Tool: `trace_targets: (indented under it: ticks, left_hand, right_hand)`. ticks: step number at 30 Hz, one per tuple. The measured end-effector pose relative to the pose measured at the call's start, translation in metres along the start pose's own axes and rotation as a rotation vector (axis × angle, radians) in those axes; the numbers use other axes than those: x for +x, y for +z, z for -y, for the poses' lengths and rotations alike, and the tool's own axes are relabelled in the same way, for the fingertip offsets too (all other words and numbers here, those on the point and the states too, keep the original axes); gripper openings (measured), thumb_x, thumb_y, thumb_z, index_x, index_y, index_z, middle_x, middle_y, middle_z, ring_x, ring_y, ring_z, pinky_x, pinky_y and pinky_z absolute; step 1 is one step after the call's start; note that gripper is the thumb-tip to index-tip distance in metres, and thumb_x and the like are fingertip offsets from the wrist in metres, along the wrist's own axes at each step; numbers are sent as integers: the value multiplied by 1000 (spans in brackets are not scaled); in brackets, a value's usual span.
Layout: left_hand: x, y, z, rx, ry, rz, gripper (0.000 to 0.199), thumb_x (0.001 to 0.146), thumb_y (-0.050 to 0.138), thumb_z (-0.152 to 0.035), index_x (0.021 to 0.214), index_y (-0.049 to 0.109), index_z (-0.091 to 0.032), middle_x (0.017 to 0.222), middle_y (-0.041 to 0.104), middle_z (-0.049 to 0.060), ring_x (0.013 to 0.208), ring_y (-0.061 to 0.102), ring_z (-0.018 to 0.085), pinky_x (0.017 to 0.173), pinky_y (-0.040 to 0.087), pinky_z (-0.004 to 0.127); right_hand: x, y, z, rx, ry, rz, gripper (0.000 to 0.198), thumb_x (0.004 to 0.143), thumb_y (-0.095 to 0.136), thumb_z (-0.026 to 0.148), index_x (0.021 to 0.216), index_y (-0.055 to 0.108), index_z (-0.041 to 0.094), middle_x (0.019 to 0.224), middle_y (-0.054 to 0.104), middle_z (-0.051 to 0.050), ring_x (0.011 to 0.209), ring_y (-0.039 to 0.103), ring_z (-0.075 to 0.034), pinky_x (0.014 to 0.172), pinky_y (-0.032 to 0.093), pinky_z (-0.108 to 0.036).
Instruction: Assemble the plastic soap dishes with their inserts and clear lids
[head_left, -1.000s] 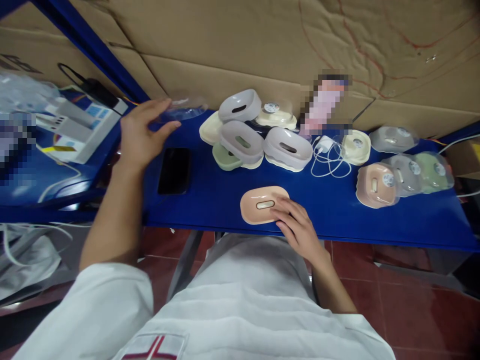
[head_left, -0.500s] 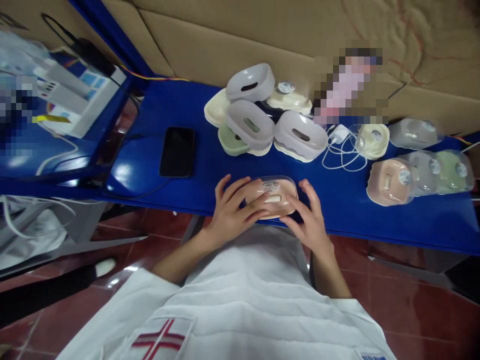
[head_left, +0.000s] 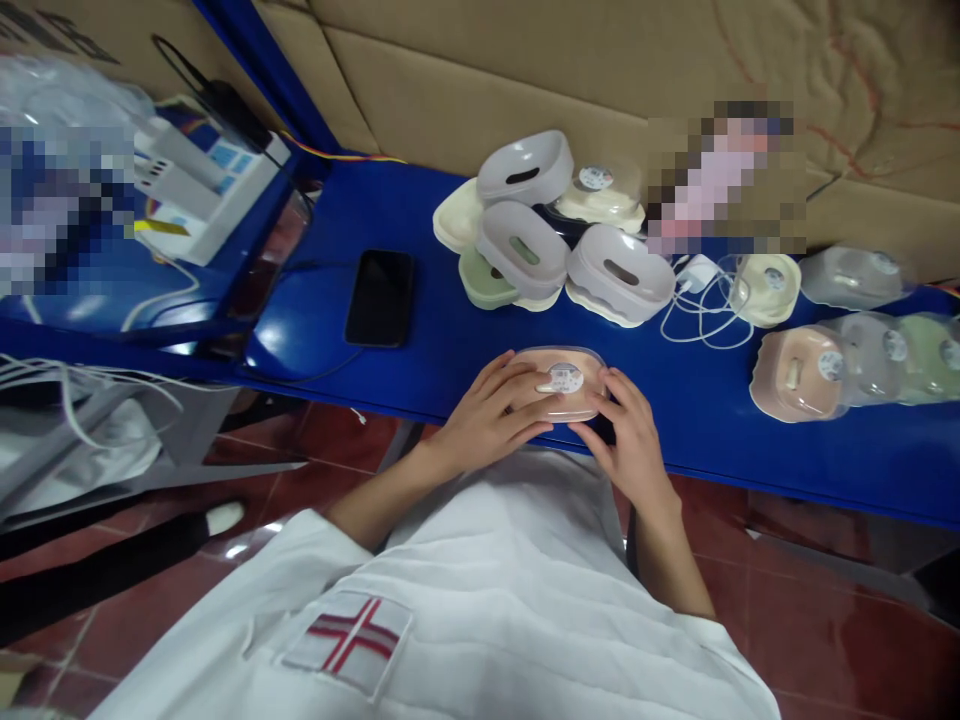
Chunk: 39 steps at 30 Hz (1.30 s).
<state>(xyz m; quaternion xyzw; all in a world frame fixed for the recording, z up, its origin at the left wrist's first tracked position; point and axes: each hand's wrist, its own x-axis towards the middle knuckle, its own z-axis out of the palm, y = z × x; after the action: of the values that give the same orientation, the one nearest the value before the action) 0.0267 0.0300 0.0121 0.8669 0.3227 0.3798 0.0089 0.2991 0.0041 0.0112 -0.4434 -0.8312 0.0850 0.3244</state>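
Note:
At the front edge of the blue table sits a peach soap box (head_left: pixel 577 403) with a clear lid, a round white label and a small pale knob. My left hand (head_left: pixel 496 412) lies around its left end, fingers reaching over the lid near the knob. On the right end, my right hand (head_left: pixel 628 432) grips with thumb at the near side and fingertips on the lid's edge. Behind them is a cluster of grey soap dishes (head_left: pixel 621 285), with a green dish (head_left: pixel 484 285) and a cream lidded box (head_left: pixel 596 205) among them.
Left of the hands lies a black phone (head_left: pixel 380 298) on the blue table (head_left: pixel 442 370). A white charger with cable (head_left: pixel 697 275) is behind right. Several lidded soap boxes (head_left: pixel 799 375) stand at the right. Cardboard (head_left: pixel 480 70) lines the back; a power strip (head_left: pixel 225 195) is at the left.
The soap box has turned between my hands: its label, earlier toward the far side, now sits right of the knob. My right fingers have closed in on its end. The view has shifted slightly left.

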Motion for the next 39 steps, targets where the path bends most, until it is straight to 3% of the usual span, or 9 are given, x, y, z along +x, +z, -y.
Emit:
trace_targets:
  ticks: [8,13,18,23,26,29,31,35,39]
  left_hand:
    - [0,1,13,6,45,24,38,105,77,-34,142,70,-30,138,77,6,138,68,24,130,50,54]
    - [2,-1,10,2,66,41,39,103,77,-29,141,71,-24,139,75,11,140,65,27,131,47,57]
    - [5,-6,10,-125,1,32,47,103,78,-39,147,66,-26,146,68,17,142,62,31,127,46,62]
    - [2,-11,8,-189,-137,-18,39,107,70,-34,145,65,-23,146,65,17,141,62,29,117,55,48]
    - [5,-19,15,-105,-154,-51,30,108,66,-30,137,69,-23,143,68,16,136,65,27,114,55,46]
    - [28,-39,42,49,-115,-91,25,108,62,-25,131,72,-22,136,74,14,128,69,26,110,54,45]
    - [54,-55,70,129,-173,-30,29,110,55,-26,133,72,-23,131,76,12,124,70,27,107,53,44]
    - [105,-74,137,225,-349,179,40,105,46,-23,136,71,-18,136,74,14,129,68,32,110,51,46]
    - [113,-64,179,345,-463,428,45,97,45,-15,131,74,-16,136,73,18,127,69,38,110,50,54]
  right_hand:
    - [1,5,2,-94,-52,-33,48,107,70,27,154,58,29,160,63,-14,156,55,-33,120,56,-55]
    - [1,8,2,-103,-28,-37,45,109,67,31,153,60,29,161,62,-13,154,57,-32,120,56,-56]
    - [-1,9,0,-88,-7,-27,46,110,64,32,156,59,28,162,61,-14,153,58,-32,121,55,-57]
    - [2,6,3,-111,15,34,51,111,63,32,161,53,29,168,54,-15,154,57,-32,119,57,-55]
    - [5,6,5,-143,32,72,59,111,62,33,168,45,31,173,48,-15,156,54,-34,119,56,-56]
    - [7,7,7,-185,58,64,66,111,62,34,173,39,33,174,45,-16,156,52,-37,118,56,-58]
    - [7,7,8,-206,84,51,68,110,62,34,174,37,33,172,46,-17,154,54,-38,117,56,-60]
    - [7,7,8,-231,117,38,67,110,61,36,173,38,34,168,48,-19,148,57,-38,116,57,-61]
    - [6,7,7,-227,119,40,66,110,60,37,173,40,33,167,47,-18,147,57,-38,117,56,-61]
